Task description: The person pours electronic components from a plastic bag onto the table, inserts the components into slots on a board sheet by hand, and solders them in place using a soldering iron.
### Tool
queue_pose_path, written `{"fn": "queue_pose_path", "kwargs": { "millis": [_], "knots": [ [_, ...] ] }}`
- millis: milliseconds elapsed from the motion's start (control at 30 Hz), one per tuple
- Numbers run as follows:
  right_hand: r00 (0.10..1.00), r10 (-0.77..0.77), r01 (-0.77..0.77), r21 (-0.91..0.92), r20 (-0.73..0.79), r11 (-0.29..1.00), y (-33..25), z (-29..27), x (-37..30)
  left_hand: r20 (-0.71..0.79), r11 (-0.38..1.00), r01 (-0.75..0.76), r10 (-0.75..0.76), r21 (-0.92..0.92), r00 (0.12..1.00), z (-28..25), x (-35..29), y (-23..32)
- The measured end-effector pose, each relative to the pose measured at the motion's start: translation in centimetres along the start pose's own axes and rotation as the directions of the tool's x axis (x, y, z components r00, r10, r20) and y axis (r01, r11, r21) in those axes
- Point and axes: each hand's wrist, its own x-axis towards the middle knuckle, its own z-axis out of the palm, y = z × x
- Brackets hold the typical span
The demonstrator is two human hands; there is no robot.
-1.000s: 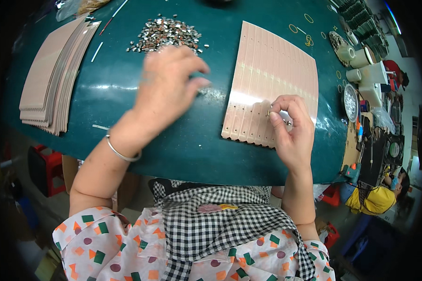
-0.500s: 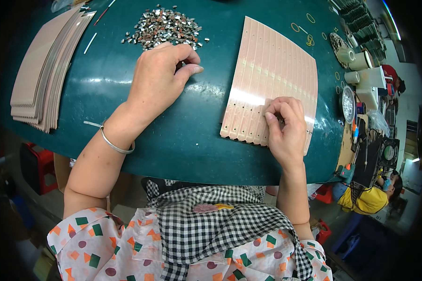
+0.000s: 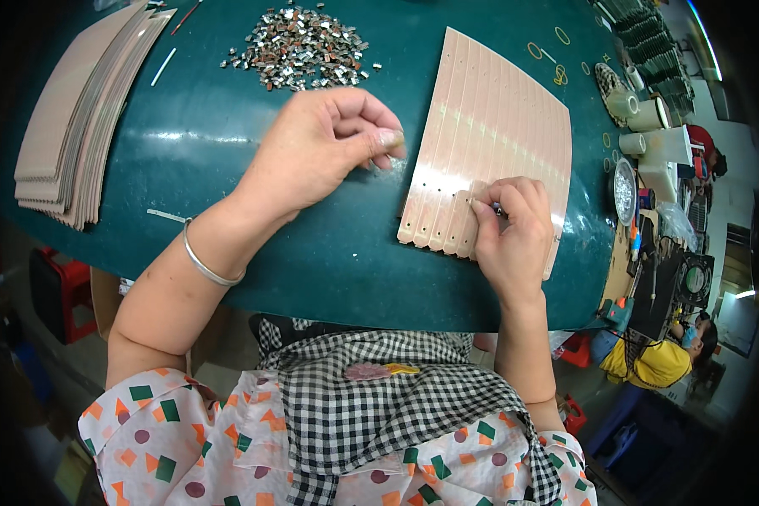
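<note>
My left hand is over the table between a heap of small silvery metal pieces and a pinkish-beige panel of joined strips. Its thumb and forefinger are pinched together near the panel's left edge; whatever they hold is too small to make out. My right hand rests at the near right part of the panel, fingers curled and thumb against the forefinger. Something small and dark shows inside that curl, but its kind is unclear. Small dark holes run in a row along the panel's near end.
A stack of similar beige panels lies at the left on the green table. Yellow rubber bands, white cups and a metal bowl are along the right side. A person in yellow sits beyond the right edge.
My left hand has moved right, away from the metal pieces and toward the panel, still pinched. My right hand stays at almost the same spot on the panel.
</note>
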Motion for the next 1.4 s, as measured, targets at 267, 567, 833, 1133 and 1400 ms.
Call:
{"fn": "queue_pose_path", "kwargs": {
  "millis": [267, 567, 833, 1133, 1400],
  "knots": [
    [0.991, -0.042, 0.076, 0.277, -0.126, 0.958, -3.7, -1.8, 1.2, 0.258, 0.807, 0.336, -0.234, -0.486, 0.937, 2.8, -1.5, -0.2],
    [0.975, -0.083, 0.164, 0.408, -0.208, 0.898, -3.4, -0.8, 1.1, 0.221, 0.921, 0.231, -0.165, -0.314, 0.961, 3.7, -1.8, 0.0],
    [0.991, 0.125, -0.134, 0.304, 0.048, 0.943, -0.8, 0.2, 1.0, 0.003, 0.177, -0.119, 0.547, 0.977, 0.837, -3.3, 1.6, -1.2],
    [0.986, 0.153, -0.166, 0.249, 0.071, 0.954, -0.6, 0.6, 0.6, 0.077, 0.141, -0.199, 0.596, 0.97, 0.799, -2.9, 1.8, -2.0],
    [0.999, 0.047, -0.05, 0.167, 0.018, 0.985, -0.6, 0.8, 0.7, -0.065, 0.427, -0.218, 0.557, 0.878, 0.828, -2.6, 1.8, -1.7]
  ]
}}
